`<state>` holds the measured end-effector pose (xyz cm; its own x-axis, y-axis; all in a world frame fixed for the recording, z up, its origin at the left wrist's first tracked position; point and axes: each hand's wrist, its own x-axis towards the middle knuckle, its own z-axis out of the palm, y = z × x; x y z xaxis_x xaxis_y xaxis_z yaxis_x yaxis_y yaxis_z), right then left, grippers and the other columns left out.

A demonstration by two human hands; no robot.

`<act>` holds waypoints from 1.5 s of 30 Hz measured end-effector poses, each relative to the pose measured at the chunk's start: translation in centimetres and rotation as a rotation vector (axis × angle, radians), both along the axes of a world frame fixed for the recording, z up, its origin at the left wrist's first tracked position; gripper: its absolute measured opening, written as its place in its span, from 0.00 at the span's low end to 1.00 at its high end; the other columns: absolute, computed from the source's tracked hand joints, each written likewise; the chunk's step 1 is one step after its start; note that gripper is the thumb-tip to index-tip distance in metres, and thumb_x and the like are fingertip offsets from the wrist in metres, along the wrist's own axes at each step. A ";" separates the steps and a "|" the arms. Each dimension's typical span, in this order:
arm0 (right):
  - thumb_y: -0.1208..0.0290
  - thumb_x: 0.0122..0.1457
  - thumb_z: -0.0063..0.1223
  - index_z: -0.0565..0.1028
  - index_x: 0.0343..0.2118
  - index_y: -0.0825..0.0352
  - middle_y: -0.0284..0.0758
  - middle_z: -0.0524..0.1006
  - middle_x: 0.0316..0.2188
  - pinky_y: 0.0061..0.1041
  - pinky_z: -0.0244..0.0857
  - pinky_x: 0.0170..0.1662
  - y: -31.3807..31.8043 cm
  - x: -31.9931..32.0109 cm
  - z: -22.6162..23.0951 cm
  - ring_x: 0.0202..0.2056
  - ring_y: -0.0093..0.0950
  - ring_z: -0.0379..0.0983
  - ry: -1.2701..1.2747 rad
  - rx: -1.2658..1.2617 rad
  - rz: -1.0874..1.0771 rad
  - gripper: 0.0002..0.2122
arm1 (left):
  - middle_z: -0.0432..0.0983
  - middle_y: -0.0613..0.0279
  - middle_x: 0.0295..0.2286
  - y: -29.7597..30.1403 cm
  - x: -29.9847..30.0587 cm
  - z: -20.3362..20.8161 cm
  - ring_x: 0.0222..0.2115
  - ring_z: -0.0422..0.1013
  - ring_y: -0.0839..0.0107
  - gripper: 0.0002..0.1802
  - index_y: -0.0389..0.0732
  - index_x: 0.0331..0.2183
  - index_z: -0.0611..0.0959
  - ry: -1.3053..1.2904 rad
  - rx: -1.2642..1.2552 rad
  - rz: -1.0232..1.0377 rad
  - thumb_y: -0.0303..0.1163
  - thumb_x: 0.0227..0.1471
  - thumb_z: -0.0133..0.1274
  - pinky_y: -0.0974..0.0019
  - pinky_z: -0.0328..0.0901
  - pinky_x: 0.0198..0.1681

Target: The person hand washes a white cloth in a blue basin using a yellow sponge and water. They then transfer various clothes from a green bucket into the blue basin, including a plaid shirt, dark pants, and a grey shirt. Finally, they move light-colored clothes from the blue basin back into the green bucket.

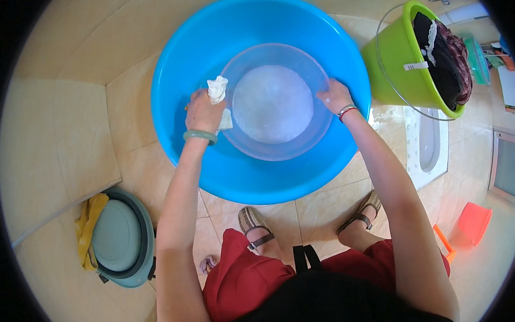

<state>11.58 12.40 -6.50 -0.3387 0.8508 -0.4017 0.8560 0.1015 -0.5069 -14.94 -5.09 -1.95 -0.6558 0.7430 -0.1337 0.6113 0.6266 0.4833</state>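
Observation:
A large round blue tub stands on the floor in front of me. Inside it is a translucent basin with cloudy, sudsy water. My left hand, with a jade-green bangle on its wrist, is closed on a crumpled white cloth at the basin's left rim. Part of the cloth hangs below the fingers. On the opposite side, my right hand grips the basin's right rim, with its fingertips over the inner edge and some suds on the skin.
A lime-green bucket of dark clothes stands right of the tub, beside a white squat toilet. Lower left, a grey-green folded basin with a yellow cloth leans by the wall. A red-orange plastic item lies lower right.

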 end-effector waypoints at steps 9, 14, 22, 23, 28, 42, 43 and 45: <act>0.75 0.50 0.52 0.64 0.55 0.63 0.32 0.72 0.21 0.24 0.64 0.24 -0.5 1.3 3.8 0.17 0.22 0.64 0.461 -0.802 -0.248 0.26 | 0.74 0.50 0.41 1.3 -1.2 2.5 0.41 0.70 0.55 0.25 0.42 0.47 0.72 -0.058 -0.270 -0.170 0.40 0.46 0.50 0.57 0.64 0.45; 0.74 0.52 0.51 0.60 0.58 0.61 0.32 0.74 0.24 0.21 0.61 0.23 -1.9 4.4 6.6 0.17 0.21 0.65 0.634 -0.837 -0.189 0.28 | 0.75 0.49 0.38 1.3 0.0 8.7 0.40 0.71 0.54 0.22 0.41 0.43 0.74 0.020 -0.211 -0.250 0.40 0.47 0.52 0.58 0.65 0.42; 0.73 0.56 0.46 0.56 0.60 0.57 0.32 0.76 0.31 0.18 0.62 0.22 -6.9 11.6 14.1 0.17 0.19 0.65 0.845 -0.870 -0.301 0.27 | 0.75 0.48 0.34 1.7 5.9 20.0 0.35 0.72 0.55 0.20 0.36 0.39 0.75 -0.110 -0.044 -0.351 0.38 0.46 0.54 0.60 0.65 0.39; 0.73 0.56 0.46 0.56 0.60 0.57 0.32 0.76 0.32 0.18 0.62 0.22 -7.2 13.5 15.0 0.17 0.18 0.65 0.849 -0.862 -0.312 0.27 | 0.76 0.48 0.34 1.7 7.0 20.8 0.34 0.73 0.55 0.21 0.35 0.40 0.75 -0.129 -0.041 -0.387 0.38 0.46 0.53 0.61 0.65 0.38; 0.74 0.56 0.45 0.56 0.60 0.59 0.27 0.69 0.21 0.16 0.62 0.21 -9.3 23.1 18.0 0.17 0.16 0.62 0.810 -0.830 -0.431 0.27 | 0.74 0.47 0.36 3.5 14.6 21.1 0.36 0.71 0.54 0.22 0.35 0.42 0.75 -0.332 -0.101 -0.622 0.38 0.46 0.53 0.60 0.64 0.41; 0.80 0.50 0.43 0.57 0.59 0.59 0.30 0.75 0.27 0.13 0.45 0.16 -10.7 50.6 13.1 0.14 0.12 0.50 0.794 -0.493 -0.995 0.30 | 0.75 0.49 0.37 16.1 43.0 2.9 0.37 0.72 0.57 0.24 0.35 0.42 0.75 -0.781 -0.058 -0.960 0.38 0.42 0.54 0.62 0.65 0.42; 0.80 0.49 0.41 0.56 0.59 0.60 0.36 0.77 0.31 0.12 0.50 0.17 -10.4 52.6 12.5 0.15 0.13 0.55 0.809 -0.488 -0.990 0.30 | 0.75 0.50 0.37 17.2 45.0 1.7 0.37 0.73 0.59 0.24 0.35 0.41 0.75 -0.841 -0.056 -0.934 0.38 0.42 0.54 0.62 0.65 0.42; 0.81 0.49 0.40 0.55 0.60 0.62 0.39 0.77 0.33 0.14 0.56 0.21 -10.3 56.6 11.7 0.19 0.15 0.62 0.793 -0.475 -1.028 0.30 | 0.75 0.54 0.36 18.7 48.6 0.9 0.36 0.73 0.64 0.23 0.36 0.42 0.75 -0.994 -0.099 -0.874 0.37 0.43 0.54 0.65 0.66 0.40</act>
<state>68.18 2.08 5.18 0.0798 0.6922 -0.7173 -0.0911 -0.7115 -0.6967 33.65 13.60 -1.01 0.4376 0.8270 -0.3529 0.2438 0.2686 0.9319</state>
